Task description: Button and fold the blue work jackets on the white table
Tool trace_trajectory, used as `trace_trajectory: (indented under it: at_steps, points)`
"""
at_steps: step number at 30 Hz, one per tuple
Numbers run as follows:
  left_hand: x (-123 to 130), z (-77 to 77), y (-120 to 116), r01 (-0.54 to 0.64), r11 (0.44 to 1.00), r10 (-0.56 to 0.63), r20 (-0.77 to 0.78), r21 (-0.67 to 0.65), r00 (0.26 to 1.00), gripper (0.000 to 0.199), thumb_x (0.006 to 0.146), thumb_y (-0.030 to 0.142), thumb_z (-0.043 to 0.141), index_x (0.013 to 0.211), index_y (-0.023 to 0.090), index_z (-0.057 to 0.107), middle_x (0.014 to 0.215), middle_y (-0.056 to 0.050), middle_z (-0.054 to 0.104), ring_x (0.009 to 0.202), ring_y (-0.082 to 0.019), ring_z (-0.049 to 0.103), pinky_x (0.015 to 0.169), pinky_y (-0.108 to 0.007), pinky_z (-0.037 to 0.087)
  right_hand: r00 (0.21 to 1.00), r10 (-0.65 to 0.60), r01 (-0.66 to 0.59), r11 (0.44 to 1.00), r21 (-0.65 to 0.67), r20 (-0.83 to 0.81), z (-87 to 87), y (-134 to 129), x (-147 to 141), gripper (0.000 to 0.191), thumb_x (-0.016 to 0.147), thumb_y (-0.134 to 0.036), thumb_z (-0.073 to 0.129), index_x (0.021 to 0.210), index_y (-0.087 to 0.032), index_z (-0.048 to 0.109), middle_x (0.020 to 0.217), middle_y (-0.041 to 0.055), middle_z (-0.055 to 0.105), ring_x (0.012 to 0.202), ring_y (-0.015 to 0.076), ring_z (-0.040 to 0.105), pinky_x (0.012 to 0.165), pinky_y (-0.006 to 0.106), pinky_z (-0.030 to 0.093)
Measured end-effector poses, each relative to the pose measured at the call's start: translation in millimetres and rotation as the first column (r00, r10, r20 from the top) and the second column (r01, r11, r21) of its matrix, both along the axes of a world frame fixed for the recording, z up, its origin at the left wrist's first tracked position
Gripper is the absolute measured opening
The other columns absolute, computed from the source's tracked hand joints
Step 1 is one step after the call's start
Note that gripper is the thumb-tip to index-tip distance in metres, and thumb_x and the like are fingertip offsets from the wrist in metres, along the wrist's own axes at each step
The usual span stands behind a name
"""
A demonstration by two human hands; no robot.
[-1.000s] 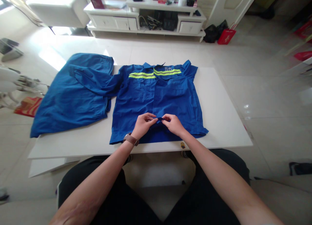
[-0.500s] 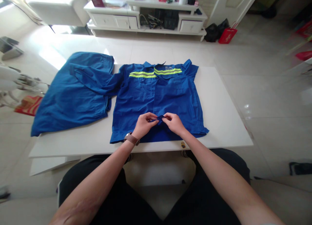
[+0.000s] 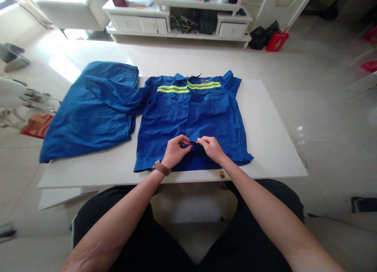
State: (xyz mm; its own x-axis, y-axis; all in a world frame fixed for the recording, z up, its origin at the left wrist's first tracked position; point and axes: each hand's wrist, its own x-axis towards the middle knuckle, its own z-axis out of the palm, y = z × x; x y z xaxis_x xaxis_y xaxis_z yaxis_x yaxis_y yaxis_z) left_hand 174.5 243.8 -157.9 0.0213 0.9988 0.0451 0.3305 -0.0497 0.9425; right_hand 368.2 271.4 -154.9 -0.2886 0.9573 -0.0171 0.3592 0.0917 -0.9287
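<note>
A blue work jacket [image 3: 165, 126] with yellow-and-grey reflective strips across the chest lies front up on the white table [image 3: 271, 138], its collar at the far side. My left hand [image 3: 176, 150], with a brown-strapped watch on the wrist, pinches the front edge of the jacket near the hem. Close beside it, my right hand [image 3: 210, 147] pinches the other front edge at the middle. Between the fingertips the cloth is bunched and lifted a little. Whether a button is there is too small to tell.
Another blue garment [image 3: 88, 114] lies at the table's left and hangs over its edge. A small sticker [image 3: 222, 174] is at the near edge. Beyond the floor stand a white TV cabinet [image 3: 135, 24], a white seat [image 3: 70, 8] and a red bag [image 3: 277, 41].
The cloth between my fingers has been turned flatter, and the right fingers have shifted slightly on it. Both hands stay at the same place on the jacket. The view has shifted slightly.
</note>
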Motion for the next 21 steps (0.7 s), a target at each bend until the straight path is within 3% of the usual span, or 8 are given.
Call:
trace_trajectory:
  at_steps: [8, 13, 21]
  points:
    - [-0.3, -1.2, 0.2, 0.021, 1.000, -0.021, -0.007, 0.013, 1.000, 0.015, 0.075, 0.017, 0.073, 0.089, 0.019, 0.071, 0.080, 0.000, 0.074, 0.077, -0.016, 0.070, 0.071, -0.027, 0.052, 0.999, 0.051, -0.053, 0.992, -0.111, -0.019, -5.7, -0.7, -0.3, 0.020, 0.077, -0.038, 0.073, 0.082, -0.018, 0.076, 0.069, 0.0009, 0.069, 0.065, 0.0154, 0.059, 0.063, 0.028, 0.042]
    - [0.0, 0.4, -0.6, 0.037, 0.999, -0.037, 0.014, -0.013, 0.999, 0.016, 0.076, 0.015, 0.070, 0.091, 0.020, 0.069, 0.079, 0.000, 0.074, 0.078, -0.016, 0.071, 0.073, -0.027, 0.054, 0.999, 0.053, -0.053, 0.996, -0.076, -0.003, -4.5, -1.4, -1.0, 0.016, 0.076, -0.034, 0.074, 0.080, -0.019, 0.074, 0.069, 0.0002, 0.067, 0.066, 0.0148, 0.057, 0.063, 0.028, 0.044]
    - [0.2, 6.1, -3.2, 0.219, 0.976, -0.216, -0.110, 0.013, 0.970, 0.041, 0.074, 0.006, 0.063, 0.110, 0.023, 0.074, 0.100, -0.001, 0.078, 0.093, -0.017, 0.072, 0.085, -0.030, 0.055, 0.999, 0.027, -0.026, 0.998, -0.064, 0.026, -2.7, -0.7, -0.2, 0.014, 0.077, -0.032, 0.073, 0.078, -0.019, 0.069, 0.073, -0.0002, 0.066, 0.067, 0.0140, 0.056, 0.066, 0.028, 0.045]
